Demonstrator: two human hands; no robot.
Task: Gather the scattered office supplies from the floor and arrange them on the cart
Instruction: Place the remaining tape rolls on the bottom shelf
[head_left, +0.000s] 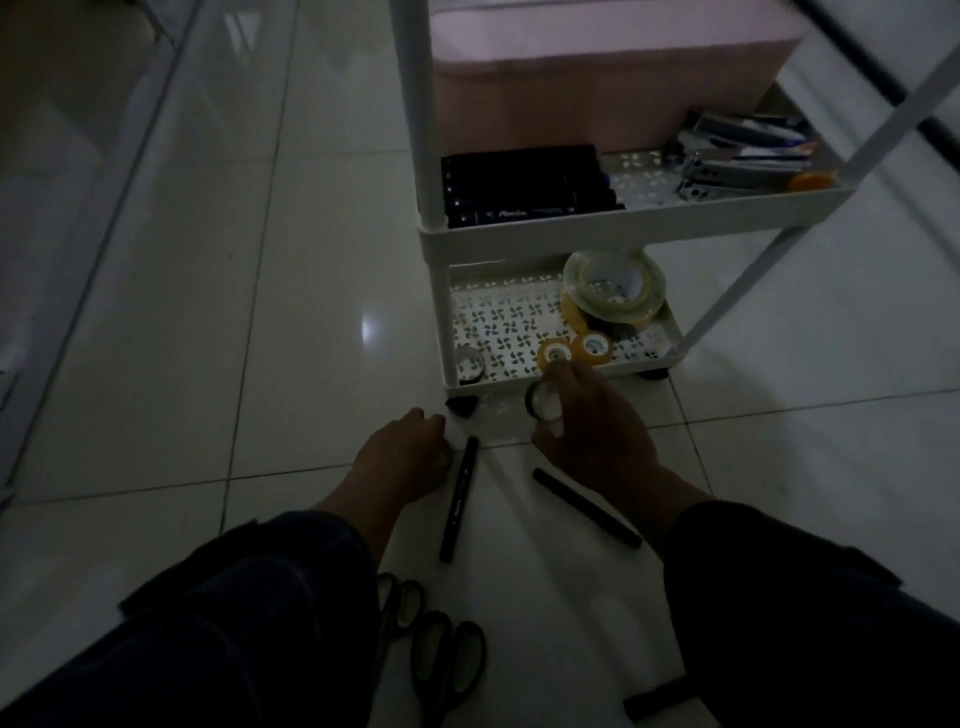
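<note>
the small dark tape roll (544, 402) is pinched in the right hand (592, 431), held just in front of the near rim of the cart's bottom tray (498, 382), not yet over it. inside that tray lie two amber tape rolls (574, 351), a dark roll (470, 365) at the left, and a stack of large tape rolls (613, 288) farther back. the left hand (405, 452) is curled low on the floor around something small i cannot make out, touching the top of a black marker (458, 504); a second marker (587, 506) lies to the right, scissors (431, 649) nearer. risk: in this dim light the roll could catch the rim and roll off under the cart, or knock into the amber rolls.
</note>
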